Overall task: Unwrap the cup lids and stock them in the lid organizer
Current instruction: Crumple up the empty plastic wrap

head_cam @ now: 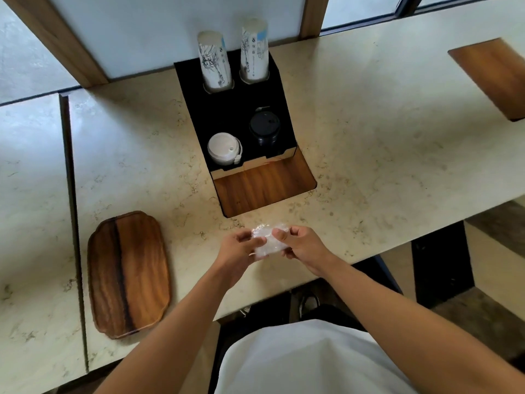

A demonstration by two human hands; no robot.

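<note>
Both hands hold a bunched wad of clear plastic wrap [265, 241] just above the counter, in front of the black lid organizer [199, 115]. My left hand [237, 247] grips its left side, my right hand [298, 243] pinches its right side. Whether lids are still inside the wrap is unclear. In the organizer, a stack of white lids [223, 147] fills the front left slot and a stack of black lids [264, 129] fills the front right slot.
Two stacks of printed paper cups [215, 61] [254, 49] stand in the organizer's rear holes. A wooden tray [129, 273] lies at the left on the marble counter [383, 155]. A wooden inset [265, 187] sits in front of the organizer, another wooden board [494, 76] at far right.
</note>
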